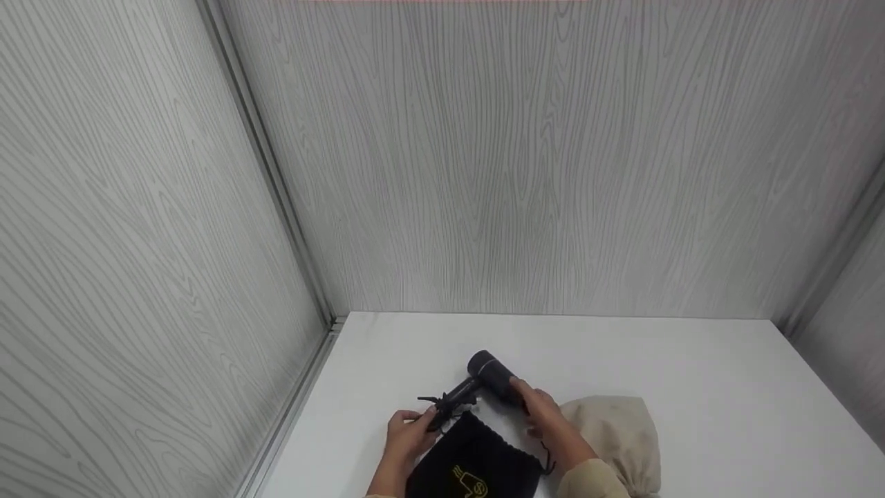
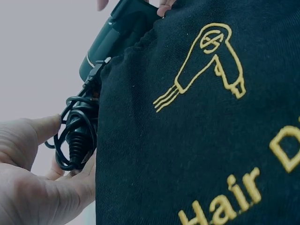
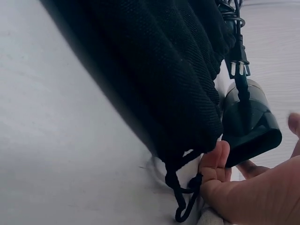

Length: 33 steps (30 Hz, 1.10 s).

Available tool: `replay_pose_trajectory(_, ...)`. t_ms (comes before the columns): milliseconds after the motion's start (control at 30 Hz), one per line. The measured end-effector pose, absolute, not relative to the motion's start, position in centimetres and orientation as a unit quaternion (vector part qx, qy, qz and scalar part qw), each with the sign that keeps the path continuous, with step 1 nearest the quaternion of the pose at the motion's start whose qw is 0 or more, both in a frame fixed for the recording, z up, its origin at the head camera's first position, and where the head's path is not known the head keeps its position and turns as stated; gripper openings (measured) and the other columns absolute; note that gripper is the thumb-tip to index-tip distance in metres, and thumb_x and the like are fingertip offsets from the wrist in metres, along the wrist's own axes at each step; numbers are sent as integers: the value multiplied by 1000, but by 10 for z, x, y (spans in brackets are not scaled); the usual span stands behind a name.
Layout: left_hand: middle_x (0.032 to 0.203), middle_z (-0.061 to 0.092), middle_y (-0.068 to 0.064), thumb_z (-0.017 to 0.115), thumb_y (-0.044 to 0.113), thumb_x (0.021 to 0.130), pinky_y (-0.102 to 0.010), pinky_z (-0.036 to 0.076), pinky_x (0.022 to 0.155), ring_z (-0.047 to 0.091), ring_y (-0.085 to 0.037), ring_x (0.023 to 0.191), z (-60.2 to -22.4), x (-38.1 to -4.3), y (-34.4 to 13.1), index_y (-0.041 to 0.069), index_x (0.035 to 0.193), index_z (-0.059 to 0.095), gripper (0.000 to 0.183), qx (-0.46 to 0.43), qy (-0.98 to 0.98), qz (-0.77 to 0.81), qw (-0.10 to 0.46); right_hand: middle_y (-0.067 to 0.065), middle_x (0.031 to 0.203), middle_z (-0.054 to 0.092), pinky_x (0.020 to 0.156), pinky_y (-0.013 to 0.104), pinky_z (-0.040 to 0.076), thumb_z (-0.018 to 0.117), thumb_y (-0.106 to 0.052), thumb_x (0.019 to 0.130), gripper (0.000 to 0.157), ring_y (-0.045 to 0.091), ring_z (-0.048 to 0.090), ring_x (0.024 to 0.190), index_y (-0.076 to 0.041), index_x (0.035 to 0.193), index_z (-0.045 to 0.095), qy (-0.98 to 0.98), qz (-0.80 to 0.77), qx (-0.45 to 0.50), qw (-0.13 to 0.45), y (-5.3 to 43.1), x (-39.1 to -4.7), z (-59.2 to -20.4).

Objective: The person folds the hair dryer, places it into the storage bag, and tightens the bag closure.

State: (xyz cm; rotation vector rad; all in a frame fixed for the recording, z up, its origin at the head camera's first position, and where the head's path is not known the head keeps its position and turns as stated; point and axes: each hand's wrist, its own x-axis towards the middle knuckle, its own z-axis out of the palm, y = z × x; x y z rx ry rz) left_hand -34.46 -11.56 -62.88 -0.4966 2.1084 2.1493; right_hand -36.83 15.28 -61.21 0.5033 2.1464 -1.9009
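A dark hair dryer (image 1: 494, 373) lies on the white table, its black cord (image 2: 77, 112) wound round the handle. My left hand (image 1: 409, 436) grips the handle and the coiled cord between thumb and fingers. At the other end of the dryer, my right hand (image 1: 550, 418) holds the barrel by its wide, flat nozzle (image 3: 253, 145), fingers on both sides. A black cloth pouch (image 1: 453, 453) with a yellow hair-dryer emblem lies in front of the dryer, between my hands. Its drawstring (image 3: 183, 192) hangs beside my right fingertips. The plug (image 3: 239, 68) shows against the handle.
A beige cloth bag (image 1: 615, 436), gathered at its near end, lies to the right of my right forearm. Grey wood-grain panels (image 1: 518, 173) stand behind and beside the white table (image 1: 726, 387).
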Motion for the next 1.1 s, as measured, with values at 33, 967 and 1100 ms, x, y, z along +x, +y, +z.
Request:
replay_pose_trajectory(33,115,71,-23,73,31,101,-37,63,88,78,-26,98,-629,-345,-117,-8,132,45,57,-160,690,705,45,26,136,52,81,40,56,60,-66,97,85,36,58,112,3,145,50,732,-649,173,115,153,-369,-612)
replay_pose_trajectory(967,115,74,-17,82,26,94,-45,60,100,76,-22,106,-614,-340,-118,-1,113,56,42,-56,691,720,9,25,130,64,92,43,60,78,-44,95,78,32,66,112,10,145,53,722,-669,124,123,189,-356,-590)
replay_pose_trajectory(1100,114,74,-14,84,26,93,-44,60,101,75,-18,104,-608,-338,-114,0,111,57,41,-47,689,724,10,23,124,67,90,39,60,79,-41,94,73,29,68,109,9,141,56,731,-662,120,113,196,-355,-586)
